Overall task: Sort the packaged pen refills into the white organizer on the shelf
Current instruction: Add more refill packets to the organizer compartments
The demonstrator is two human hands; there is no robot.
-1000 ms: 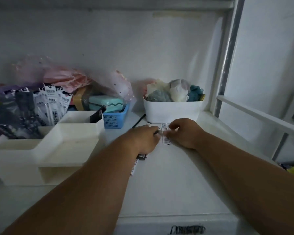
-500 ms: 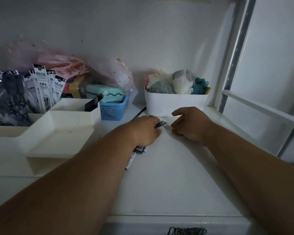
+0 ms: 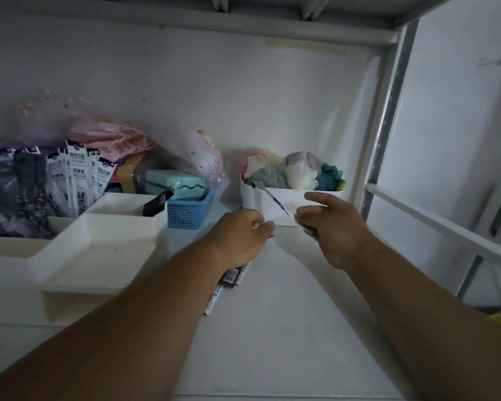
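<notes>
Dim white shelf [image 3: 272,328], seen from the front edge. Left hand [image 3: 240,238] mid-shelf, fingers curled, gripping a bunch of refill packs [image 3: 229,280] whose printed ends poke out under the wrist toward the front edge. Right hand [image 3: 330,230] just beside it, raised off the shelf, thumb and fingertips pinching one clear refill pack [image 3: 275,199]; that pack tilted, its far end rising over the rim of the white bin [image 3: 272,206] at the back. Hard to tell whether the left fingertips touch it too.

White organizer [image 3: 99,247] at the left side of the shelf: a stepped front tray with nothing visible in it, a back compartment holding one dark pack [image 3: 156,202] leaning upright, and a left rear compartment packed with standing refill packets [image 3: 75,180]. Dark patterned packets [image 3: 9,195] at the far left.

Behind the organizer, against the back wall, a pink bag [image 3: 107,137]. Between organizer and bin, a blue basket [image 3: 190,211] carrying a teal case [image 3: 177,183]. White bin stuffed with soft cloth items [image 3: 298,172], directly behind both hands, near the right back corner by the metal upright [image 3: 388,111].
</notes>
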